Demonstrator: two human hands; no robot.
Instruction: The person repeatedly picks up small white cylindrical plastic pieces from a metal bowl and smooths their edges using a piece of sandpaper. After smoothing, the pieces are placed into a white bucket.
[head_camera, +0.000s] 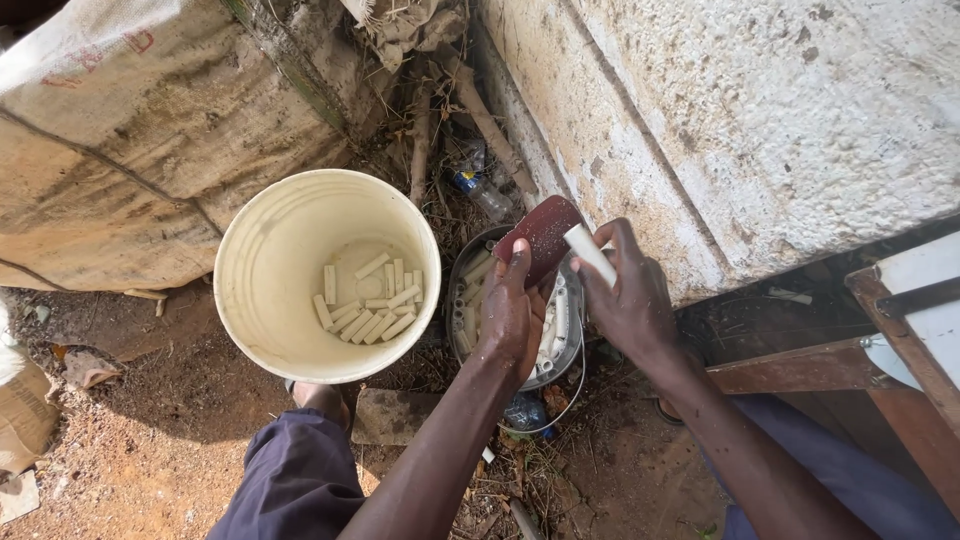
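Nearest the camera, the person's knees in dark blue cloth frame a patch of red dirt ground (150, 450) littered with twigs and scraps. Taking the small metal pot (566, 340) as the landmark: a flat stone (385, 415) lies on the ground just in front of it and to its left, and a crushed plastic bottle (522, 412) lies right at its near rim.

Over the pot, the left hand (512, 315) is clenched around a dark red block (543, 238), fingers wrapped on its lower end so the block tilts up and away. The right hand (628, 295) pinches a short white tube piece (590, 254) between thumb and fingers, its end touching the block's upper edge. More white tube pieces lie inside the pot beneath both hands.

Just left of the pot stands a cream plastic bucket (255, 270), with a cluster of cut tube pieces (368, 300) lying on its bottom.

Right of the pot stands a wooden frame (800, 368) with a white panel. Beyond the pot rises a rough whitewashed wall (760, 120), with sticks and a clear bottle (480, 190) in the gap at its foot. Far left of the bucket leans a stained woven sack (120, 150).
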